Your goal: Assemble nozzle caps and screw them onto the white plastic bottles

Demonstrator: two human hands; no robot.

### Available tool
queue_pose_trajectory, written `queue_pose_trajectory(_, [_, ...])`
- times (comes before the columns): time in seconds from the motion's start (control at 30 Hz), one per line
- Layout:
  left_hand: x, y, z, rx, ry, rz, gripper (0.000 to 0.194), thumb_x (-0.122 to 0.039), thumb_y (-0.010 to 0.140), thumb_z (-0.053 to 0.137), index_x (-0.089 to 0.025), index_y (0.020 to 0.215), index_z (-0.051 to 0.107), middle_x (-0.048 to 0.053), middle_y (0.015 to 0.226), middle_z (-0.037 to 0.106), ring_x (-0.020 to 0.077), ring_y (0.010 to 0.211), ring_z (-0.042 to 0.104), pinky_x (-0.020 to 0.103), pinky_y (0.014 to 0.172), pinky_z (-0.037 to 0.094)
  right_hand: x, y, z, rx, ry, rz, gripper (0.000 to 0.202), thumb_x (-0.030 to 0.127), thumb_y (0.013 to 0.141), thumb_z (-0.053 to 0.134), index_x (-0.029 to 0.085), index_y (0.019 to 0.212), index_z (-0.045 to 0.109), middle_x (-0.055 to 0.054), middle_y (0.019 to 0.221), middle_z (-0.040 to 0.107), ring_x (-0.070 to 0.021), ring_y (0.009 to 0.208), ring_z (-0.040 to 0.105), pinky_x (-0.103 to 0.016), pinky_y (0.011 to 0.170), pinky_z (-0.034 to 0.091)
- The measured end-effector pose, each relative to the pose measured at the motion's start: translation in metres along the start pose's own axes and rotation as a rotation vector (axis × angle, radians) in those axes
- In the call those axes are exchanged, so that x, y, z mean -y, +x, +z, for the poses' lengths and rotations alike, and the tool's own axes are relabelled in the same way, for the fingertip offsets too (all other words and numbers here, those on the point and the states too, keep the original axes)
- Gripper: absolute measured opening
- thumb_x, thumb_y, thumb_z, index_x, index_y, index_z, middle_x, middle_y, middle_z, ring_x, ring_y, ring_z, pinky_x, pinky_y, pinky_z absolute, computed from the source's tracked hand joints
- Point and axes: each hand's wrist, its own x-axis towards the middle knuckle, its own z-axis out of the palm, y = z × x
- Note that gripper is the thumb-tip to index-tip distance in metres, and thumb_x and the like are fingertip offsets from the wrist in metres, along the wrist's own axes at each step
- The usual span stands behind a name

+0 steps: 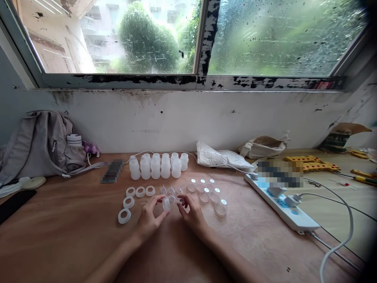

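My left hand (151,216) is closed on a translucent white screw ring (166,203), held on edge between thumb and fingers just above the table. My right hand (191,212) curls its thumb and fingertips around a clear bottle nipple (180,201) at the right of a small group. The other clear nipples (171,191) stand just beyond my fingers, some partly hidden. More white screw rings (128,202) lie flat to the left of my left hand. Right of my right hand are several clear round caps (220,208), with white discs showing at their tops.
Several frosted white bottles (156,167) stand in rows behind the small parts. A white padded packet (220,154) lies to their right. On the right are a white power strip (282,204) with cables and yellow tools (321,167). A grey backpack (44,141) sits at the left.
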Motion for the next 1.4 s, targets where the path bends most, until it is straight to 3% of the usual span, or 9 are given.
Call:
queue_pose_trajectory(0.13, [0.001, -0.011, 0.013, 0.023, -0.160, -0.082, 0.036, -0.024, 0.073, 0.059, -0.022, 0.108, 0.051, 0.005, 0.104, 0.061, 0.0196, 0.097, 0.056, 0.035, 0.087, 0.045, 0.010, -0.007, 0.005, 0.035, 0.018, -0.030, 0.021, 0.011, 0.077, 0.047, 0.019, 0.095, 0.052, -0.003, 0.075, 0.056, -0.0145, 0.065, 0.054, -0.026, 0.059, 0.047])
queue_pose_trajectory(0.33, [0.005, -0.017, 0.014, 0.026, -0.263, -0.126, 0.038, -0.022, 0.073, 0.059, -0.021, 0.109, 0.048, 0.005, 0.105, 0.060, 0.0185, 0.096, 0.058, 0.034, 0.086, 0.047, 0.020, -0.015, 0.010, 0.130, 0.099, -0.054, 0.032, 0.005, 0.074, 0.043, 0.021, 0.101, 0.049, -0.004, 0.084, 0.059, -0.0148, 0.072, 0.056, -0.026, 0.064, 0.047])
queue_pose_trajectory(0.63, [0.001, -0.017, 0.010, 0.043, -0.230, -0.099, 0.037, -0.020, 0.073, 0.059, -0.022, 0.109, 0.051, 0.005, 0.109, 0.058, 0.0198, 0.100, 0.055, 0.033, 0.089, 0.044, 0.033, -0.013, 0.000, 0.250, 0.370, 0.092, 0.038, 0.004, 0.074, 0.042, 0.022, 0.108, 0.045, -0.004, 0.094, 0.061, -0.0152, 0.086, 0.059, -0.029, 0.077, 0.046])
queue_pose_trajectory(0.83, [0.000, -0.018, 0.008, 0.074, -0.278, -0.168, 0.036, -0.020, 0.075, 0.055, -0.023, 0.110, 0.047, 0.005, 0.113, 0.058, 0.0204, 0.108, 0.051, 0.034, 0.093, 0.040, 0.026, -0.005, -0.004, 0.122, 0.453, 0.312, 0.020, 0.023, 0.079, 0.050, 0.020, 0.099, 0.052, -0.006, 0.091, 0.061, -0.0187, 0.086, 0.057, -0.032, 0.075, 0.045])
queue_pose_trajectory(0.97, [0.004, -0.019, 0.012, 0.112, -0.283, -0.124, 0.036, -0.016, 0.078, 0.049, -0.021, 0.113, 0.043, 0.007, 0.119, 0.053, 0.0189, 0.112, 0.047, 0.034, 0.096, 0.037, 0.017, -0.001, 0.001, 0.309, 0.696, 0.560, 0.032, 0.041, 0.077, 0.054, 0.018, 0.099, 0.055, -0.004, 0.078, 0.062, -0.0164, 0.066, 0.059, -0.027, 0.054, 0.048])
queue_pose_trajectory(1.07, [0.000, -0.019, 0.009, 0.077, -0.138, -0.056, 0.037, -0.016, 0.074, 0.051, -0.021, 0.111, 0.047, 0.008, 0.114, 0.054, 0.0221, 0.109, 0.048, 0.039, 0.094, 0.036, 0.017, -0.001, 0.006, 0.380, 0.743, 0.644, 0.038, 0.048, 0.072, 0.057, 0.015, 0.091, 0.058, 0.001, 0.059, 0.057, -0.0115, 0.046, 0.052, -0.024, 0.045, 0.044])
queue_pose_trajectory(1.2, [-0.010, -0.018, 0.002, 0.065, 0.065, -0.029, 0.035, -0.023, 0.073, 0.053, -0.021, 0.108, 0.050, 0.008, 0.096, 0.059, 0.0241, 0.089, 0.054, 0.041, 0.081, 0.041, 0.021, -0.004, 0.010, 0.321, 0.634, 0.579, 0.032, 0.045, 0.076, 0.054, 0.017, 0.091, 0.058, 0.001, 0.062, 0.057, -0.0108, 0.049, 0.052, -0.023, 0.046, 0.044])
queue_pose_trajectory(1.4, [-0.007, -0.019, 0.010, 0.071, 0.025, -0.203, 0.016, -0.029, 0.084, 0.039, -0.021, 0.090, 0.052, 0.001, 0.072, 0.061, 0.0152, 0.063, 0.056, 0.024, 0.061, 0.042, 0.033, -0.009, 0.011, 0.316, 0.402, 0.372, 0.018, 0.032, 0.083, 0.046, 0.017, 0.088, 0.056, -0.001, 0.068, 0.059, -0.0115, 0.059, 0.053, -0.022, 0.054, 0.044])
